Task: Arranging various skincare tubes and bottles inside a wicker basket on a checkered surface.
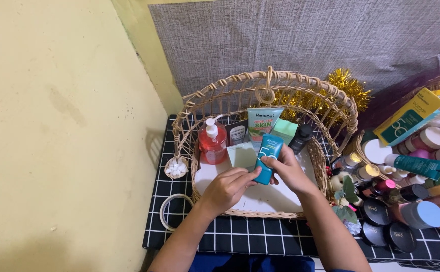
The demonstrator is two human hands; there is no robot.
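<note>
Yellow walls meet at a corner behind a low bench (pixel 260 236) covered in a black cloth with a white grid, and a grey woven mat hangs at the back. On the bench stands a wicker basket (pixel 331 108) with a high looped rim and gold tinsel (pixel 348 85) tucked behind it.

Both hands are over the basket's white floor. The left hand (pixel 227 189) has its fingers curled, pinching the lower end of a small teal tube (pixel 268 158). The right hand (pixel 288 168) wraps the tube's side, thumb across its front. The tube is held upright just above the basket floor, near the middle and in front of the back row.

That row stands close together: a red pump bottle (pixel 212 143) at the left, a pale green card (pixel 241 154), a tall green and white tube (pixel 263 123), a mint box (pixel 285 131) and a dark bottle (pixel 300 138).

The risk, as I judge it, is crowding. The teal tube is narrow, so set down on end it could tip, and a knuckle brushing the tall tube or the card just behind could topple the row. To the right, jars and compacts (pixel 376 211) crowd the bench near the right forearm, where a stray elbow could scatter them.
</note>
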